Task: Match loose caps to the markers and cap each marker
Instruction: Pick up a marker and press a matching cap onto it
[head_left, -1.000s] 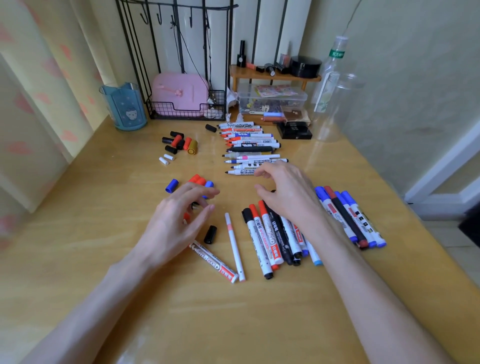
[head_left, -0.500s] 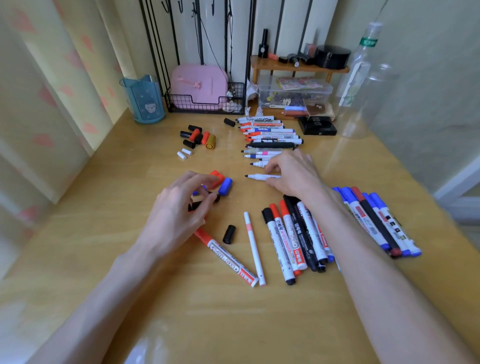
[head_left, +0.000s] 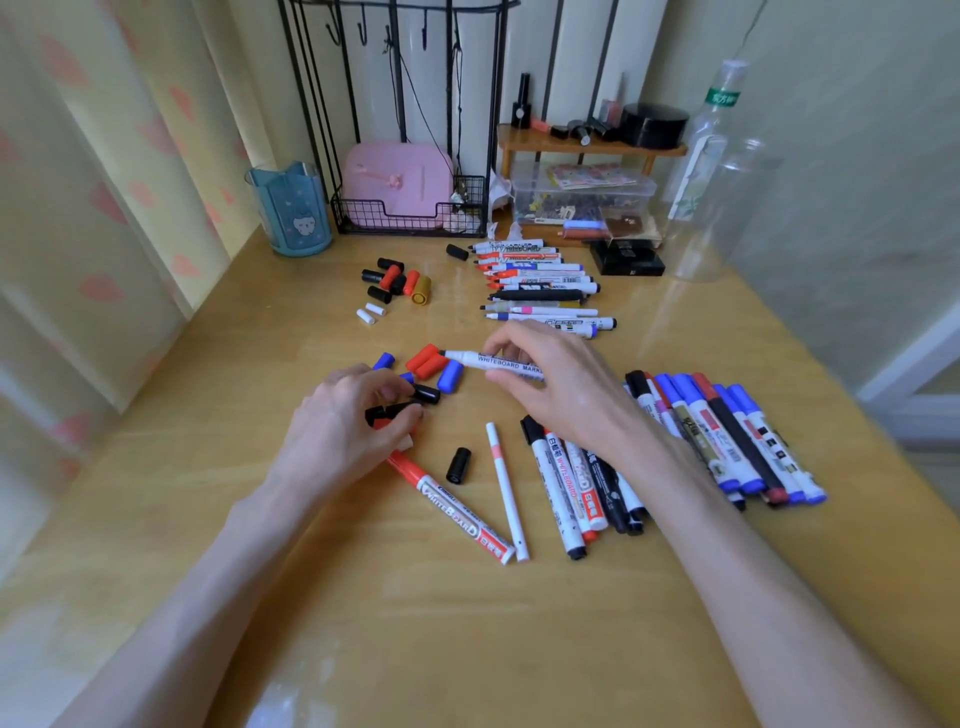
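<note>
– Where is the marker?
– In the right hand (head_left: 561, 387): its fingers are clamped round the barrel of an uncapped whiteboard marker (head_left: 493, 362), low over the desk (head_left: 415, 623), with the tip pointing left and almost touching the red caps (head_left: 423, 361).
– And the other hand?
– The left hand (head_left: 340, 428) has its fingers curled on a black cap (head_left: 387, 413), among the loose caps.
– Containers?
– At the back, a wire basket (head_left: 410, 221) holds a pink case (head_left: 397, 179). A clear plastic box (head_left: 582, 195) holds small bits too blurred to name. I cannot tell what the blue cup (head_left: 291, 213) holds.
</note>
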